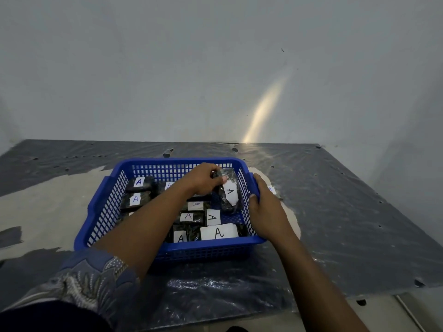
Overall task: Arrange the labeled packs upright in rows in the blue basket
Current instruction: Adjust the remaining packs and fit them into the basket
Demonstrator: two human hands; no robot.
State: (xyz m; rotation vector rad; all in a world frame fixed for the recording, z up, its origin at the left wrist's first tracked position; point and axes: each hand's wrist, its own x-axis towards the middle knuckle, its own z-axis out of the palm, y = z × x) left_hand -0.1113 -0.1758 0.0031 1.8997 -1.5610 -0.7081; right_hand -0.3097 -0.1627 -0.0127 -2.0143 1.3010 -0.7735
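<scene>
Patterned blue sleeve [93,276] leads to the left hand [203,179], whose fingers [221,179] pinch a dark plastic-wrapped pack labelled A [229,191], tilted at the far right of the blue slotted plastic basket [203,251]. The right hand [266,209] grips the basket's right rim. Best to stand the pack straight, snug against the neighbouring labelled packs [189,216].

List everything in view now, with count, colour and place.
blue basket: one, blue, middle of the table.
labeled packs: at least eight, dark with white A labels, inside the basket; more may be hidden.
held pack: one, dark, white A label, tilted over the basket's far right corner.
loose label: one, white, marked A, on the table right of the basket, mostly hidden.
plastic sheet: one, dark, over the table.
wall: grey, behind.
sleeve: one, blue patterned, bottom left.
left grip: one, pinches the held pack.
right grip: one, holds the basket's right rim.
</scene>
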